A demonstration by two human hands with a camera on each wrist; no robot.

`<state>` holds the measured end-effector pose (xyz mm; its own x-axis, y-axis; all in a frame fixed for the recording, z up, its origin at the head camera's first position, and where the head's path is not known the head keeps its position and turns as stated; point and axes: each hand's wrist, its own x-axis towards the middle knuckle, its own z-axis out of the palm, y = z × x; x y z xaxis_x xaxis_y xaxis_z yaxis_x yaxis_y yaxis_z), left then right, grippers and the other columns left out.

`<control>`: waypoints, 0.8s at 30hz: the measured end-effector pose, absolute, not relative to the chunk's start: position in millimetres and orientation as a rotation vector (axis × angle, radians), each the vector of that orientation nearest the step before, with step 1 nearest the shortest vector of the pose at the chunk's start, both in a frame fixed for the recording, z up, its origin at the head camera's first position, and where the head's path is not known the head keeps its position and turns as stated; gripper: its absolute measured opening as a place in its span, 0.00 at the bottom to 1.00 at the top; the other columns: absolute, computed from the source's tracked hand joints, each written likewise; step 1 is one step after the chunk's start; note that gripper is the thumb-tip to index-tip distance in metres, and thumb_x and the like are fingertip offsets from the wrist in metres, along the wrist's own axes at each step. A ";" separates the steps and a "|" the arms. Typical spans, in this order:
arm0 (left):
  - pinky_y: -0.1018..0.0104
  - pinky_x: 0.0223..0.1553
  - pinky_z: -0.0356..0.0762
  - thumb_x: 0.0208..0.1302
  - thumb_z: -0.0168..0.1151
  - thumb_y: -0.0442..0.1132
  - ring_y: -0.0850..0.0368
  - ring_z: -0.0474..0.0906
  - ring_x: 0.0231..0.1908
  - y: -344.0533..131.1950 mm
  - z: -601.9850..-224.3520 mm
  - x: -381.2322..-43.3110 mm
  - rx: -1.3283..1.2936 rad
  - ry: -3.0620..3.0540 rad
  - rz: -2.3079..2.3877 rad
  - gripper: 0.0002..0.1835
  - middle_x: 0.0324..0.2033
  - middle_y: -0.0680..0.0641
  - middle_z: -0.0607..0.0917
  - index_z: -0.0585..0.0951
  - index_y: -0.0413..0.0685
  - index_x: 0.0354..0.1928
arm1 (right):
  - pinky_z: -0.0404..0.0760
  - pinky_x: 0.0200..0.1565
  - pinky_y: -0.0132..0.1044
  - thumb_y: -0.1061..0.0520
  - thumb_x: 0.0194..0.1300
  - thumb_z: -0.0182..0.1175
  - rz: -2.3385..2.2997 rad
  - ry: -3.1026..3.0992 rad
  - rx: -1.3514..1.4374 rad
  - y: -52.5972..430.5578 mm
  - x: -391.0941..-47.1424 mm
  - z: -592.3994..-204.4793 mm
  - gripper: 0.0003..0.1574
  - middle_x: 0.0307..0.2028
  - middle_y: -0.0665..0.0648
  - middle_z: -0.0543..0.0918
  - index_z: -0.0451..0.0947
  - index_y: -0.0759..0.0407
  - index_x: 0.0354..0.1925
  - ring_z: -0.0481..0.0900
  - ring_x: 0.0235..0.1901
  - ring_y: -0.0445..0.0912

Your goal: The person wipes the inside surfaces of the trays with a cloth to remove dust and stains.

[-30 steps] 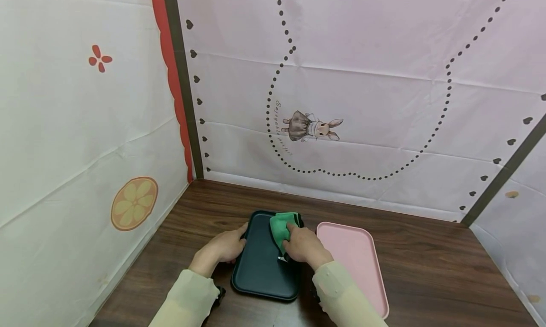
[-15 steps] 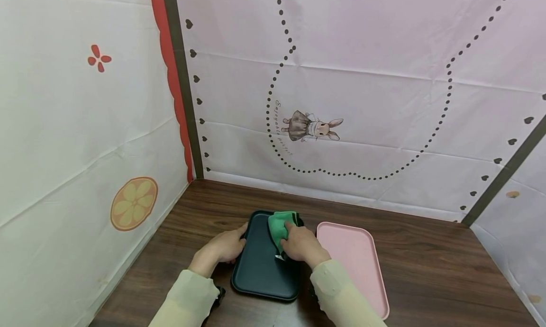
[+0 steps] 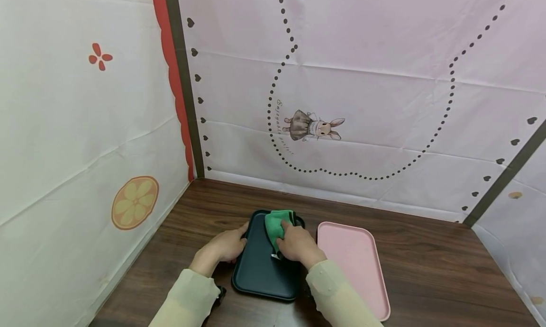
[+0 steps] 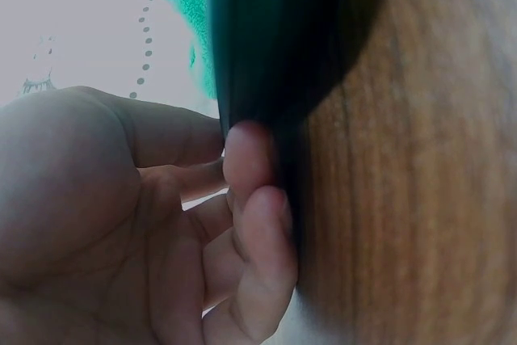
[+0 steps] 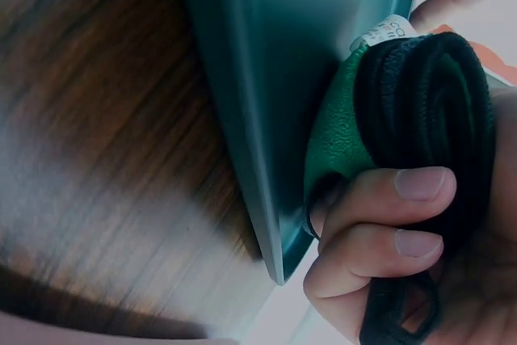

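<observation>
A dark green rectangular tray lies on the wooden table in the head view. At its left rim is my left hand; in the left wrist view the thumb lies at the top of the rim and fingertips come against its underside. My right hand grips a folded green cloth against the tray's upper right part. The right wrist view shows fingers curled round the cloth's black-edged folds, with a white tag and a black loop sticking out.
A pink tray lies flat on the table just right of the green one, partly beneath the right forearm in this view. Printed cloth walls stand behind and on both sides of the table.
My right hand has slid slightly to the left across the green tray with the cloth. The left hand and both trays stay in place.
</observation>
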<state>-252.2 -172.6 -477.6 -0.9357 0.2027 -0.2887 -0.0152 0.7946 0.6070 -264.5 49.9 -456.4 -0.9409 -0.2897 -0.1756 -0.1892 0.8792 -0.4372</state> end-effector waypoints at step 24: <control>0.61 0.22 0.71 0.83 0.46 0.44 0.53 0.73 0.17 -172.0 -474.7 -252.6 0.122 2.635 0.854 0.32 0.17 0.45 0.80 0.55 0.54 0.83 | 0.77 0.28 0.42 0.47 0.77 0.58 -0.649 2.791 -0.370 29.4 -266.0 -458.8 0.41 0.21 0.56 0.78 0.59 0.57 0.80 0.77 0.19 0.47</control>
